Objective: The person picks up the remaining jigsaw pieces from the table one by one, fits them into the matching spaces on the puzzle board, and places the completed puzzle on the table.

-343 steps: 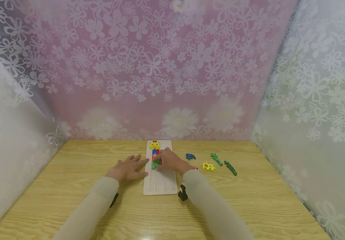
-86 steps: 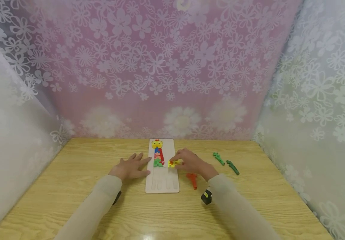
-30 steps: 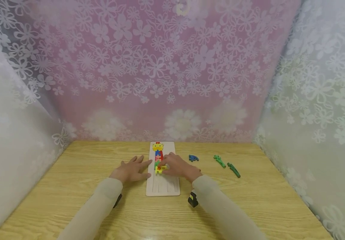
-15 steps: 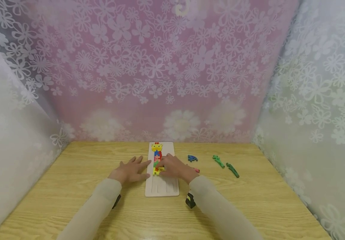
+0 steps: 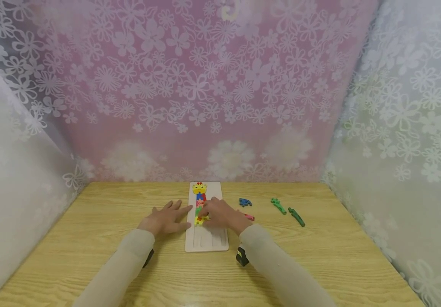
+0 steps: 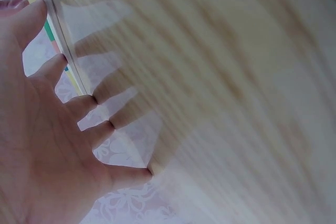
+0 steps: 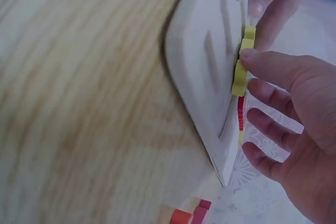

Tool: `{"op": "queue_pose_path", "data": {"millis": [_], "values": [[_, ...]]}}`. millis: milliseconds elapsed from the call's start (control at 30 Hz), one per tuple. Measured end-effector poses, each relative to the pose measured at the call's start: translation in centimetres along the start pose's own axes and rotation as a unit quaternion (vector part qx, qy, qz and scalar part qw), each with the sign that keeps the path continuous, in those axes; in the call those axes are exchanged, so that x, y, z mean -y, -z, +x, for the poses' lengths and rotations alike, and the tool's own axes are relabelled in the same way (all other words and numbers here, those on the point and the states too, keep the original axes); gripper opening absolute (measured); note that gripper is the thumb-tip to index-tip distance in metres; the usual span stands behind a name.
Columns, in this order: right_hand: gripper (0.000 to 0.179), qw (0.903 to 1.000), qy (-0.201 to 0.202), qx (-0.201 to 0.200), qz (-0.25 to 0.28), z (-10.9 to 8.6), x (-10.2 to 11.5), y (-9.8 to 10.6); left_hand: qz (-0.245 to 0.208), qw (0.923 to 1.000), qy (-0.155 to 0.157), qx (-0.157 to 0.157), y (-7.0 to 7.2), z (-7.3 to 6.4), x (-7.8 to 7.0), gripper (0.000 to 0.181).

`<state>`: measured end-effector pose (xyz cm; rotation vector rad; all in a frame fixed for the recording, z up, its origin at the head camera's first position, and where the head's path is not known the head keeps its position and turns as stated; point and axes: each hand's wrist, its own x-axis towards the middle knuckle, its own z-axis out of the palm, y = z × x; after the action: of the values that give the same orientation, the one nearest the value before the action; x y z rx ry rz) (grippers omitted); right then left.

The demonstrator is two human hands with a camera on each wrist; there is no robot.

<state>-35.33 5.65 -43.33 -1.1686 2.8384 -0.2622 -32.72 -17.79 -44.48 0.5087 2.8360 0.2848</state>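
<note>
On the pale puzzle board (image 5: 214,192) a giraffe's yellow head (image 5: 199,189) sits at the far end, with blue, red, pink and green pieces in a column under it. My right hand (image 5: 222,213) pinches a yellow puzzle piece (image 5: 199,221) just below the green one. The right wrist view has the thumb against the edge of that yellow piece (image 7: 239,77), which stands a little proud of the board. My left hand (image 5: 164,219) lies spread on the table, its thumb and index fingertip at the board's left edge; the left wrist view shows its fingertips (image 6: 149,172) on the wood.
Loose on the table to the right are a blue piece (image 5: 245,202), a pink-red piece (image 5: 249,217) partly behind the right wrist, a light green piece (image 5: 278,206) and a dark green piece (image 5: 296,216). Several slots mark the board's near end. Patterned curtains surround the table.
The yellow piece, earlier on the table at right, was carried left onto the board. Over the last second my right hand has shifted it slightly left and nearer. The left hand stays put.
</note>
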Motion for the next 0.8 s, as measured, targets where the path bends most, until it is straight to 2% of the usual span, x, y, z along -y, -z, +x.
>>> {"op": "queue_pose_path", "data": {"millis": [200, 800], "values": [[0.031, 0.9997, -0.002, -0.002, -0.026, 0.11, -0.02, -0.41, 0.001, 1.0, 0.003, 0.001, 0.06, -0.03, -0.06, 0.072], [0.034, 0.9999, -0.009, 0.001, -0.015, -0.23, 0.06, -0.33, 0.0, 1.0, -0.003, 0.0, -0.16, -0.03, -0.08, 0.073]]}}
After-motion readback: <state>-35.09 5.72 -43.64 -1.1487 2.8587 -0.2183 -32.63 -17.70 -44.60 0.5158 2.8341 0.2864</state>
